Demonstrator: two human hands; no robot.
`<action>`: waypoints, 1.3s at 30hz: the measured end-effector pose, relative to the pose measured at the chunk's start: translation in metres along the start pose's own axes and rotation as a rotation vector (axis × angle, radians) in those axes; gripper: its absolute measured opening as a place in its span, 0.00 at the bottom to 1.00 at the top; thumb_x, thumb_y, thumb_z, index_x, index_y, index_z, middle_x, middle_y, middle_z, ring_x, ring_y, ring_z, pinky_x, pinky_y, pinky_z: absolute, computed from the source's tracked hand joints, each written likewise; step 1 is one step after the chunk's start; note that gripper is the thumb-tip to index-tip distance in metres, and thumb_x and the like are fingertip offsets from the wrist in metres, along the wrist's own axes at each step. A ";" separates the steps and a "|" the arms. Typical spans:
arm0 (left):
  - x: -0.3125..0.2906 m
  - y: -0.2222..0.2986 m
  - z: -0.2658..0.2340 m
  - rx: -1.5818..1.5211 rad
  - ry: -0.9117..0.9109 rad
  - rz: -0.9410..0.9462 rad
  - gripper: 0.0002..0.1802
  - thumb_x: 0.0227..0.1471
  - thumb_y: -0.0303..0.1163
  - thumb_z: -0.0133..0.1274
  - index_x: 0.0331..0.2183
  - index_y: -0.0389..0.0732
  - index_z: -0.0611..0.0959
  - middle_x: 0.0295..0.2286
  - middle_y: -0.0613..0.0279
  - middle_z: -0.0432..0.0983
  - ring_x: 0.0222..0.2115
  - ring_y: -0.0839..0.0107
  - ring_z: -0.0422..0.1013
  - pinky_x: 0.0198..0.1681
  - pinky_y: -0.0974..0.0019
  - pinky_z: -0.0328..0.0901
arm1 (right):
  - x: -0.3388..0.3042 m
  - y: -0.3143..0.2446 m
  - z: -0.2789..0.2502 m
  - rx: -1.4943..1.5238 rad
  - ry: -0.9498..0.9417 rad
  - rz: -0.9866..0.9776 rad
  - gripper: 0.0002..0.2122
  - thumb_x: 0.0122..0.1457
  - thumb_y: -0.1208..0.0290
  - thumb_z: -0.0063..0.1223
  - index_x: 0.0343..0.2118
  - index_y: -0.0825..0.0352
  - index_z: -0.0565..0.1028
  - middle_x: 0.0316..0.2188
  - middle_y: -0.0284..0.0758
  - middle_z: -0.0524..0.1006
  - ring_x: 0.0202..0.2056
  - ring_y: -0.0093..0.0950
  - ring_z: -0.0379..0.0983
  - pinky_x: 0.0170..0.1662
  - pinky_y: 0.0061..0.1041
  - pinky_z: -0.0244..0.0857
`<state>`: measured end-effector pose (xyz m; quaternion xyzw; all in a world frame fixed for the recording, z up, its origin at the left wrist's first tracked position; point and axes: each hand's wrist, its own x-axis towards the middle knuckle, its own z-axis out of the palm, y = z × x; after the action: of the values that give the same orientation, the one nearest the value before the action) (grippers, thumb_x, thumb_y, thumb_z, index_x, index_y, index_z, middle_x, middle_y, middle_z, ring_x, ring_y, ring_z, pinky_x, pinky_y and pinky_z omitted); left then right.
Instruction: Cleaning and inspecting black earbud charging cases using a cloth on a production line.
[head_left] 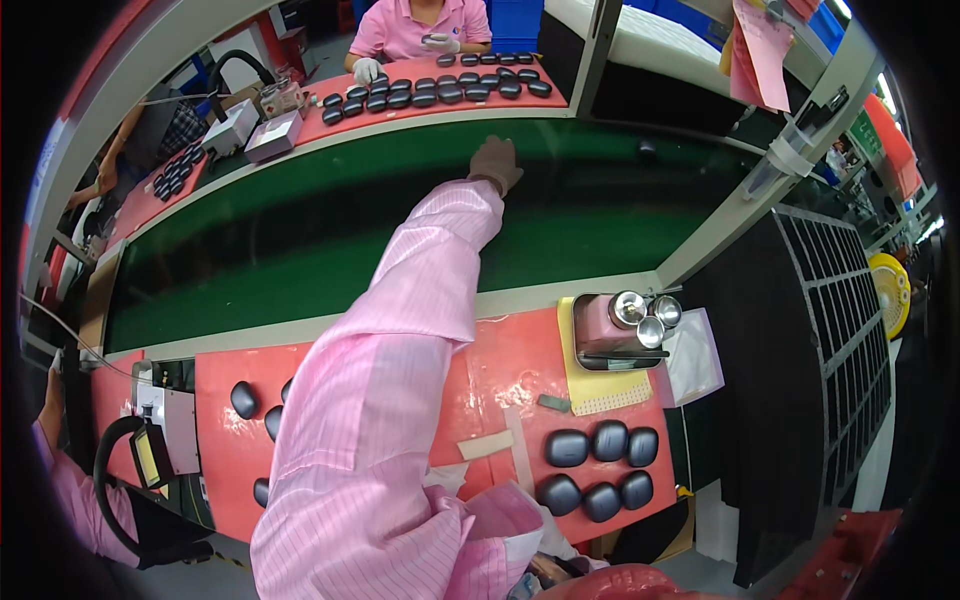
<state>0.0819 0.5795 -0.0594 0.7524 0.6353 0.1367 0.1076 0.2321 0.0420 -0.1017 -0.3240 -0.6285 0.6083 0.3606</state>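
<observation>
My left arm, in a pink striped sleeve (380,370), stretches forward across the dark green conveyor belt (330,215). At its end my left hand (496,163) hangs over the far part of the belt, its fingers curled and closed. What they hold, if anything, is hidden behind the hand. My right hand does not show. On the red mat (480,370) nearest me, dark rounded cases (567,448) sit in two rows at the right. A few more dark cases (243,400) lie at the left, partly covered by my sleeve.
A metal tray (620,360) with silver-topped containers stands on yellow paper at the right. Across the belt, a person in pink (425,25) with white gloves handles many dark cases. A boxy device (172,425) with a black hose stands left; a black rack (830,340) stands right.
</observation>
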 end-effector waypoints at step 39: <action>-0.620 0.035 -0.125 -1.561 0.187 -0.228 0.21 0.39 0.23 0.68 0.36 0.34 0.76 0.33 0.63 0.77 0.33 0.80 0.74 0.38 0.74 0.70 | 0.049 -0.135 0.101 0.135 0.169 0.013 0.16 0.59 0.72 0.50 0.49 0.71 0.70 0.45 0.37 0.73 0.48 0.27 0.69 0.53 0.27 0.61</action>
<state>-0.0248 -0.0391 0.0267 0.3753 0.4356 0.5932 0.5634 0.1250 0.0231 0.0358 -0.3531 -0.5514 0.6219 0.4295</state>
